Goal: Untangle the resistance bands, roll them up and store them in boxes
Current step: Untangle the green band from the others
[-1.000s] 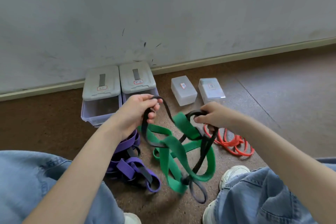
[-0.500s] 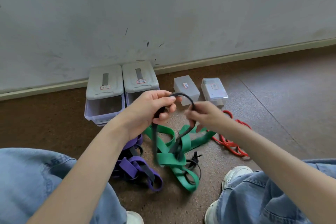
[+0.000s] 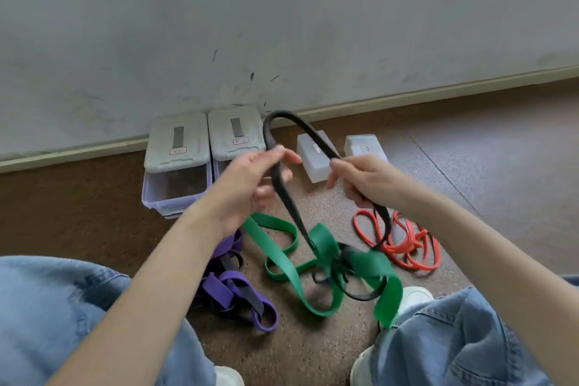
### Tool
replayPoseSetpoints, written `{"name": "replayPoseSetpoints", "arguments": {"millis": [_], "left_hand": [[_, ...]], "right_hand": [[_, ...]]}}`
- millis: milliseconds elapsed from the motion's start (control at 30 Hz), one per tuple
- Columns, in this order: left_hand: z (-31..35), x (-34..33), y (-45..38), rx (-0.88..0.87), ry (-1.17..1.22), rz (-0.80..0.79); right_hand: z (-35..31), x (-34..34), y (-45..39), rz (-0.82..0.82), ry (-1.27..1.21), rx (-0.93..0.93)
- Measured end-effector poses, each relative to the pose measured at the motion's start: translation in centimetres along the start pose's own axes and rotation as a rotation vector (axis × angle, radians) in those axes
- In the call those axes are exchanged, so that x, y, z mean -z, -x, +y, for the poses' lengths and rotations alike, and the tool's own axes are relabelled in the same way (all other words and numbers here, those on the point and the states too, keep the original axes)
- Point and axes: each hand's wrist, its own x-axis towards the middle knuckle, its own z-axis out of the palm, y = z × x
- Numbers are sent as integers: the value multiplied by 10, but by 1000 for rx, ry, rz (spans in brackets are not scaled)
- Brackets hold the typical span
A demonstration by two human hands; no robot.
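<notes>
Both hands pinching black band, looped above

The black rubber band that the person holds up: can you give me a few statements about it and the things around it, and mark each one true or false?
1. Both the left hand and the right hand grip the black rubber band. True.
2. The black band is free of the wide green rubber band. False: lower down it runs into the green band's loops on the floor.
3. The thin orange rubber band lies on the floor, held by no hand. True.
4. The purple rubber band is already stored in a box. False: it lies in a heap on the floor beside the person's left knee.
5. Two small clear plastic boxes stand near the wall. True.
</notes>
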Motion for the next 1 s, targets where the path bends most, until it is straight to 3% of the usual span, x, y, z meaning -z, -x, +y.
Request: {"name": "replayPoseSetpoints", "arguments": {"millis": [100,167,267,367,433,533,600,700,767,900,1000], "left_hand": [[15,8,4,-14,289,12],[13,15,3,23,257,129],[-5,24,-1,83,58,380],[-12,32,-3,32,198,490],[-12,36,-5,-53,173,448],[-29,30,-6,-20,-235,319],[-50,14,-5,66,-497,126],[-85,-14,-5,72,-650,-145],[-98,-23,-8,-39,-729,-110],[-78,-11,-10,-62,-719,50],[-48,-3,-6,-115,-541,145]], "right_hand": [[6,1,-1,64,116,-59],[7,3,-2,80,-1,-74],[4,4,1,-83,-307,-78],[1,0,5,-258,-418,-77],[-1,-2,6,-282,-505,-50],[-5,-7,5,-244,-547,-1],[-6,-13,5,-207,-564,14],[-5,-16,6,-173,-651,35],[-4,-12,5,-130,-685,60],[1,0,2,-19,-696,115],[2,9,2,-91,-547,84]]}}
